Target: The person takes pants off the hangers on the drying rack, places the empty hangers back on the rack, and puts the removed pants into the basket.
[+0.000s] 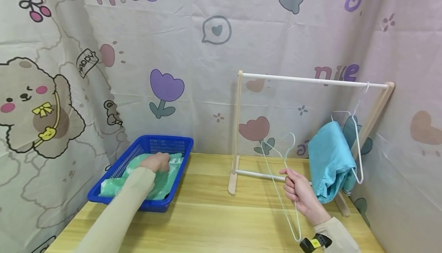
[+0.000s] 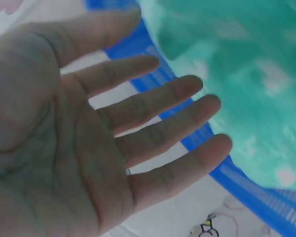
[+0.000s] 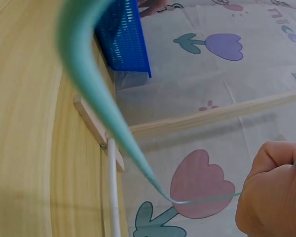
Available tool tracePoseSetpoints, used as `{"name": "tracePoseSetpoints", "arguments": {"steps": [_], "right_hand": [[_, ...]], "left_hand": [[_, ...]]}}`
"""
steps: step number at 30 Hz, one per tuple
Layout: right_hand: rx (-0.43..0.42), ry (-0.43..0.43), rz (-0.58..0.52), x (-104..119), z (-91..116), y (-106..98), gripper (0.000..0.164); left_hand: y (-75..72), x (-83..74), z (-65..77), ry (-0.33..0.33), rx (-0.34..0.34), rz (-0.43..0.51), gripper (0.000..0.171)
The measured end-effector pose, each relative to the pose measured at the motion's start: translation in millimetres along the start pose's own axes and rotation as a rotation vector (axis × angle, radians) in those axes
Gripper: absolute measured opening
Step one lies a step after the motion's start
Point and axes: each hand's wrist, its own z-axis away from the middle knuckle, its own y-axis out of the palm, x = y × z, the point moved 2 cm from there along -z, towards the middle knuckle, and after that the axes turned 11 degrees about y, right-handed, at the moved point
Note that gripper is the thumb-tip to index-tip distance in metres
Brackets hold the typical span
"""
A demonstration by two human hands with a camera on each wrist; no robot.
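Gripping a green hanger, hook up, in the right hand, before the rack on the desk and near blue cloth draped on a white hanger hung there. Holding the left hand, with fingers extended and grasp released, over green cloth in the blue basket, whether touching or just above impossible to tell.

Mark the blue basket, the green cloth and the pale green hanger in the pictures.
Blue basket (image 1: 167, 144): head view, back wall.
Green cloth (image 2: 249, 94): left wrist view, patterned surface.
Pale green hanger (image 3: 97, 98): right wrist view, near wire.
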Motion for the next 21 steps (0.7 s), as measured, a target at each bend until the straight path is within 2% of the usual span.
{"name": "tracePoseSetpoints", "arguments": {"steps": [4, 10, 15, 21], "right_hand": [[-0.003, -0.017, -0.007, 4, 1, 0, 0.028], [-0.025, -0.026, 0.003, 9, 2, 2, 0.027], [-0.034, -0.032, 0.002, 12, 2, 3, 0.028], [-0.019, -0.042, -0.013, 14, 0, 8, 0.028]], "left_hand": [[-4.1, -14.6, -12.4, 0.031, -0.082, -0.023, 0.032], [-3.2, -30.1, -29.3, 0.057, -0.204, -0.055, 0.027], [1.6, -40.1, -43.5, 0.054, -0.242, -0.038, 0.016], [3.6, -53.9, -55.0, 0.054, -0.280, 0.011, 0.014]]}}
